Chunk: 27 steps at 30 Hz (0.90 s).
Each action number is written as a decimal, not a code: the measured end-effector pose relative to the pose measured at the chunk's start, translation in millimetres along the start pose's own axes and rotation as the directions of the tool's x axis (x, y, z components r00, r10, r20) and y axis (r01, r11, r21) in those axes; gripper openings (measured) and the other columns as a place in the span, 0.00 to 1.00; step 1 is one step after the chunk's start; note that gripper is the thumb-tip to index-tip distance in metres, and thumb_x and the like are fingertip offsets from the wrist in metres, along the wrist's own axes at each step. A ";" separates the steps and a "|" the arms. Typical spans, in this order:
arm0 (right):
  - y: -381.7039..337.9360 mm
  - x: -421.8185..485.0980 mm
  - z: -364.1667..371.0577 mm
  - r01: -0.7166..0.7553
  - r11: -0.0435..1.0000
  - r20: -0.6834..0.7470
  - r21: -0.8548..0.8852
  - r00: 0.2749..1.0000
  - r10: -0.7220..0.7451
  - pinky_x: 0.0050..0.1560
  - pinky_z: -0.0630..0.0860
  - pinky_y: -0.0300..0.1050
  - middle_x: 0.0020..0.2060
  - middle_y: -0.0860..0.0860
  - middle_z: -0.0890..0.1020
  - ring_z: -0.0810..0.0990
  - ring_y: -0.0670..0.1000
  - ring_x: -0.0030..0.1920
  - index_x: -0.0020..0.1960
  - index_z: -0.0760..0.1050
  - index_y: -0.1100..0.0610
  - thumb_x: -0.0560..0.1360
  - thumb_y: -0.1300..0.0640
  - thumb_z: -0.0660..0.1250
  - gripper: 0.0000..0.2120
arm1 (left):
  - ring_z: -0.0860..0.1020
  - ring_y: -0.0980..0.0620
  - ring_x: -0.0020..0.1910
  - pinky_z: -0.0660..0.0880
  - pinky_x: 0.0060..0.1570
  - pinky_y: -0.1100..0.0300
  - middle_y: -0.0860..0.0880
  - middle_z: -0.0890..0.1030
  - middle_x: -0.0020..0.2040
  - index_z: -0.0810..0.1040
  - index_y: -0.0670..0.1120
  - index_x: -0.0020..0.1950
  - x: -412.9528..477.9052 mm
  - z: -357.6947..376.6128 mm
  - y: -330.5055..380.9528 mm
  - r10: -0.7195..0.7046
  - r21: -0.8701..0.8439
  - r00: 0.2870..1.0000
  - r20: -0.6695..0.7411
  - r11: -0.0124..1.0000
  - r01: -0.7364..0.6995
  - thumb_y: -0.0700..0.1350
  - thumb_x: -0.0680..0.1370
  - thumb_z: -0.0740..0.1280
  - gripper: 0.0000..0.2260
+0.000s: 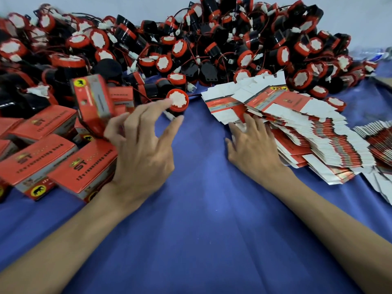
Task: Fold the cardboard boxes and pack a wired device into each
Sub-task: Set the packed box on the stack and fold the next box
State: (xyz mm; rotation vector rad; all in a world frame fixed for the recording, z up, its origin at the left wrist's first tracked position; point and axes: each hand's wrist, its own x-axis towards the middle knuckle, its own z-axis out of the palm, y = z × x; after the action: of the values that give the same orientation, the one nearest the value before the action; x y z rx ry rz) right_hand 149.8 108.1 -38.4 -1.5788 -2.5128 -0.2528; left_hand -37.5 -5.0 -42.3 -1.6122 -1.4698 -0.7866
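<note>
A: Left grip point(140, 149): clenched on anything?
B: No, released. Its fingers are spread and slightly bent and hold nothing. The forefinger tip lies at the rim of one device point(177, 100).
A: And the right grip point(252, 149)?
B: Released as well. Its straight, spread fingers rest on the near edge of the flat boxes point(297, 134), a fanned stack right of centre.
A: Where is that device?
B: On the blue-clothed desk point(201, 219), at the front edge of the big pile point(191, 39). Its red cap with a white centre faces up, and a white plug point(169, 116) lies just beside it.
A: Any folded box close by?
B: One red box point(93, 100) is tilted just left of the left fingers and blurred; whether they touch it I cannot tell. More folded boxes point(40, 158) lie heaped at the left, red with black lettering and yellow badges.
A: Beyond that?
B: The pile of black-and-red devices with thin wires runs across the back. A second stack point(379, 136) of flats sits at the far right.
</note>
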 end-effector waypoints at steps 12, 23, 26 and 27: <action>-7.3 -10.5 -22.3 0.199 0.980 -0.204 -0.001 0.959 -0.195 0.27 0.56 0.44 0.37 0.61 0.78 0.76 0.65 0.30 0.46 0.73 0.64 0.64 0.75 0.62 0.13 | 0.80 0.46 0.39 0.74 0.36 0.52 0.46 0.82 0.46 0.83 0.41 0.43 4.5 -0.2 1.6 0.177 -0.466 0.897 0.404 0.884 0.035 0.38 0.72 0.60 0.11; -1.1 -0.6 0.2 0.098 0.995 -0.014 0.017 0.995 -0.097 0.55 0.71 0.52 0.72 0.59 0.64 0.72 0.63 0.61 0.63 0.67 0.60 0.79 0.49 0.56 0.18 | 0.43 0.30 0.75 0.44 0.67 0.28 0.32 0.48 0.77 0.72 0.39 0.64 1.6 8.5 -6.4 -0.421 -0.034 0.822 0.383 0.883 0.468 0.48 0.71 0.62 0.24; 1.5 3.5 6.0 0.091 0.995 0.025 0.043 0.995 -0.093 0.69 0.61 0.57 0.73 0.63 0.60 0.66 0.66 0.66 0.66 0.65 0.60 0.80 0.46 0.55 0.22 | 0.45 0.31 0.76 0.42 0.66 0.27 0.34 0.54 0.76 0.75 0.40 0.61 1.2 8.3 -3.9 -0.312 -0.049 0.871 0.379 0.933 0.355 0.46 0.70 0.63 0.21; 2.4 4.6 7.7 0.091 0.994 0.018 0.059 0.996 -0.093 0.70 0.59 0.57 0.71 0.63 0.62 0.66 0.65 0.66 0.66 0.65 0.61 0.79 0.46 0.55 0.23 | 0.47 0.32 0.76 0.43 0.66 0.27 0.34 0.56 0.76 0.76 0.40 0.60 1.2 8.3 -3.5 -0.290 -0.078 0.876 0.386 0.936 0.344 0.46 0.71 0.63 0.20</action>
State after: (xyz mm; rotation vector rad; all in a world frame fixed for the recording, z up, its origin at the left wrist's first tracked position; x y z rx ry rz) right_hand 149.7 115.0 -44.7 -1.4538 -2.5872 -0.1739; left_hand -41.4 2.8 -44.7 -1.7160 -2.0294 -0.8141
